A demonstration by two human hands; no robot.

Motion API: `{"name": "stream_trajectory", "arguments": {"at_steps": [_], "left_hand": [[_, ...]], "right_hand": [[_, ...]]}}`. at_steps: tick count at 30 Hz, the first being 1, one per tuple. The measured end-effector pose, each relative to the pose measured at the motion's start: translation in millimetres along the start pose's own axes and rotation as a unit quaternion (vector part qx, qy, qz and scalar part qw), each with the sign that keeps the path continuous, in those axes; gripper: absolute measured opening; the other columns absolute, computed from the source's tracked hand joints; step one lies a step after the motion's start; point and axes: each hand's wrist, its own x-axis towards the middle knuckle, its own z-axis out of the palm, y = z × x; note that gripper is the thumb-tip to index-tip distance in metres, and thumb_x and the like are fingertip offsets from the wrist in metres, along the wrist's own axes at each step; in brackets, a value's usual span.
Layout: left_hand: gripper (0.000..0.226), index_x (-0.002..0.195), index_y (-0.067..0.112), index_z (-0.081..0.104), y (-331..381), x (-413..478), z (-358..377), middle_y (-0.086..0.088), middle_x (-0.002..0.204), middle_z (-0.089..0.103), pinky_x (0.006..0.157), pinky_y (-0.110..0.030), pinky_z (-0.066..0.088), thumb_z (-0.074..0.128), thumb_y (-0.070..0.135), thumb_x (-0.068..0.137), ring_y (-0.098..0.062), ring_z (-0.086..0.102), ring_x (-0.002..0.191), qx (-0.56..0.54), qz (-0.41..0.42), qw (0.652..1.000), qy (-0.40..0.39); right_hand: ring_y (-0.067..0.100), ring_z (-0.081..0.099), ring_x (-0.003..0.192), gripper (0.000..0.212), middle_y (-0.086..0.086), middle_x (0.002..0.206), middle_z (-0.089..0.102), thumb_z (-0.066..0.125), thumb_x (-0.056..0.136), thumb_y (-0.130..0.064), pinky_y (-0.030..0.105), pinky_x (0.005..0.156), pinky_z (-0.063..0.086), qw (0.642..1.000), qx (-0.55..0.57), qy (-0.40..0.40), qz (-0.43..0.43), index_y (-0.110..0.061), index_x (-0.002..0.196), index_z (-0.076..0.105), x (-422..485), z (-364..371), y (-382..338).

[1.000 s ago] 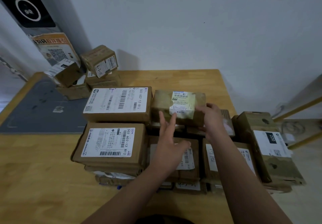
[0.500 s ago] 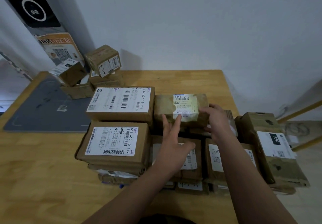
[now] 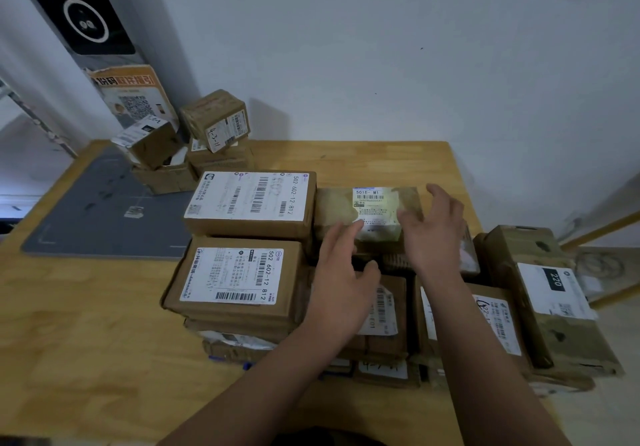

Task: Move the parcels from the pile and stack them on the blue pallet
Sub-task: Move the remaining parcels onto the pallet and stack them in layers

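A tape-wrapped brown parcel (image 3: pixel 337 203) with a "501E-M1" label lies on top of the stacked parcels, beside a larger labelled box (image 3: pixel 249 203). My right hand (image 3: pixel 433 234) is spread over its right end with the fingers apart. My left hand (image 3: pixel 341 279) is flat and open, its fingertips at the parcel's near edge. Only a thin blue sliver of the pallet (image 3: pixel 246 366) shows under the stack. The pile of small boxes (image 3: pixel 214 123) sits at the table's back left.
A grey mat (image 3: pixel 104 223) lies on the wooden table (image 3: pixel 69 341) left of the stack. A long box marked "220" (image 3: pixel 554 303) leans at the stack's right. A QR-code poster (image 3: pixel 131 99) stands against the wall behind the pile.
My right hand has let go of the parcel's right end and now spreads over its top. My left hand has slid forward to the parcel's near edge.
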Motion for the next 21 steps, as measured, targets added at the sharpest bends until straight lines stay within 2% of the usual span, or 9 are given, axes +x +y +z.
{"name": "stream_trajectory", "arguments": {"at_steps": [1, 3, 8, 11, 13, 19, 21], "left_hand": [[0.056, 0.142, 0.039, 0.038, 3.9, -2.2, -2.9, 0.017, 0.148, 0.026, 0.096, -0.018, 0.045, 0.056, 0.016, 0.094, 0.008, 0.045, 0.116, -0.002, 0.01, 1.0, 0.008], [0.051, 0.138, 0.037, 0.042, 12.1, -6.8, -10.4, 0.021, 0.135, 0.036, 0.091, -0.017, 0.047, 0.057, 0.017, 0.093, 0.005, 0.051, 0.11, 0.007, 0.033, 0.999, 0.022], [0.046, 0.133, 0.04, 0.045, 25.9, -11.1, -41.7, 0.022, 0.123, 0.046, 0.079, -0.011, 0.048, 0.059, 0.022, 0.093, 0.006, 0.056, 0.094, 0.037, 0.052, 0.996, 0.063], [0.042, 0.126, 0.046, 0.046, 30.3, -14.0, -67.6, 0.024, 0.118, 0.05, 0.077, -0.006, 0.046, 0.059, 0.025, 0.092, 0.008, 0.055, 0.094, 0.024, 0.041, 0.995, 0.084], [0.039, 0.116, 0.053, 0.044, 31.9, -15.7, -87.6, 0.025, 0.112, 0.053, 0.076, -0.005, 0.045, 0.059, 0.026, 0.092, 0.008, 0.055, 0.095, 0.006, 0.034, 0.994, 0.107], [0.028, 0.115, 0.041, 0.056, 21.0, -16.1, -154.4, 0.02, 0.103, 0.06, 0.072, -0.012, 0.049, 0.057, 0.023, 0.094, 0.002, 0.061, 0.09, -0.035, 0.037, 0.983, 0.177], [0.026, 0.113, 0.04, 0.057, 11.8, -15.3, -177.7, 0.019, 0.099, 0.061, 0.072, -0.01, 0.048, 0.057, 0.021, 0.094, 0.002, 0.061, 0.092, -0.047, 0.036, 0.979, 0.193]], "right_hand": [[0.033, 0.029, 0.133, 0.06, 0.011, 0.147, 0.032, 0.061, 0.089, -0.027, 0.044, 0.108, 0.027, 1.0, -0.015, 0.008, -0.017, -0.02, 0.144, 0.037, -2.7, -0.9, -3.2], [0.034, 0.03, 0.131, 0.059, 0.012, 0.144, 0.034, 0.063, 0.088, -0.025, 0.044, 0.107, 0.027, 0.998, -0.035, 0.011, -0.05, -0.018, 0.142, 0.041, -7.8, -0.6, -10.6], [0.034, 0.033, 0.13, 0.047, 0.013, 0.14, 0.041, 0.061, 0.084, -0.026, 0.048, 0.106, 0.032, 0.99, -0.063, -0.017, -0.126, -0.017, 0.13, 0.055, -26.4, 8.7, -36.7], [0.028, 0.032, 0.132, 0.038, 0.008, 0.142, 0.04, 0.062, 0.087, -0.023, 0.041, 0.104, 0.034, 0.984, -0.054, -0.045, -0.165, -0.02, 0.125, 0.059, -43.0, 18.5, -56.6], [0.025, 0.032, 0.133, 0.034, 0.004, 0.143, 0.038, 0.062, 0.09, -0.02, 0.044, 0.104, 0.038, 0.978, -0.031, -0.077, -0.189, -0.021, 0.124, 0.059, -54.2, 25.5, -72.5], [0.02, 0.038, 0.133, 0.035, -0.004, 0.145, 0.037, 0.05, 0.094, -0.033, 0.048, 0.103, 0.043, 0.958, -0.014, -0.124, -0.258, -0.026, 0.127, 0.057, -90.8, 52.4, -134.2], [0.018, 0.037, 0.134, 0.035, -0.007, 0.146, 0.036, 0.047, 0.096, -0.035, 0.049, 0.103, 0.043, 0.952, -0.022, -0.139, -0.272, -0.029, 0.129, 0.056, -102.3, 66.4, -153.6]]}}
